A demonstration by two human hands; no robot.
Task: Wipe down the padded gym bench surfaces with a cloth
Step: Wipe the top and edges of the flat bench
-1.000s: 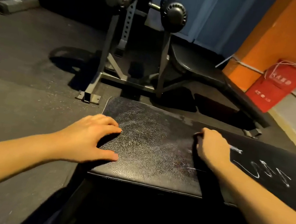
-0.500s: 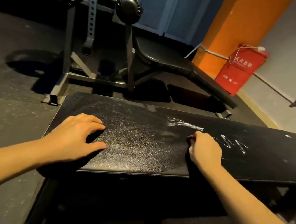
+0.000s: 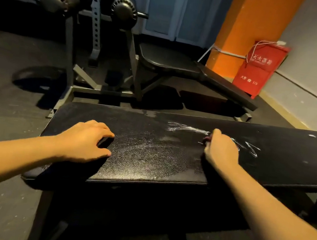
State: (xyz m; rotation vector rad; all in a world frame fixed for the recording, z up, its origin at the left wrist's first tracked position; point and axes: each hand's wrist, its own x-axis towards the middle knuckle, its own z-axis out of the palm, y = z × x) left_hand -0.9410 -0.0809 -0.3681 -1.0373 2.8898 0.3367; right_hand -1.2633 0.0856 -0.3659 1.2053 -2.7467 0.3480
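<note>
Little had shifted: the right hand [image 3: 219, 150] had edged toward twelve o'clock, up to the white scribbles [image 3: 187, 128]. Lengthwise, the bench pad [image 3: 147, 159] ran nine to three o'clock. At its nine o'clock end the left hand [image 3: 85, 141], fingers spread, pressed down, likely steadying it. Right fingers curled round a cloth [image 3: 206, 138], mostly hidden beneath them, at the pad's middle.

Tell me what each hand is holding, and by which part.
Left hand holds nothing; it rests on the bench pad. Right hand is curled over something dark on the pad; what it is cannot be told.
</note>
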